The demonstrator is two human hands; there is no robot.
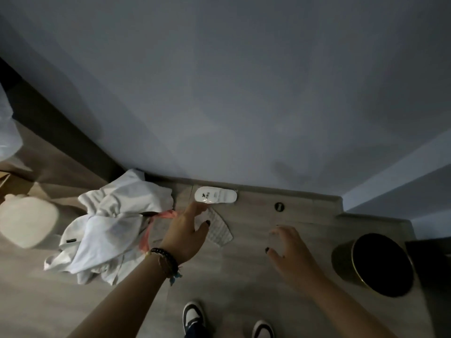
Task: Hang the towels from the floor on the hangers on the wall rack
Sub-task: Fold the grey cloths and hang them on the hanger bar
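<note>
White towels [107,228], one heap; two hands free.

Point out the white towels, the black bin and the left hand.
towels [107,230]: head view, middle of the crumpled pile.
bin [341,259]: head view, outer side wall.
left hand [188,230]: head view, back of the hand.
</note>
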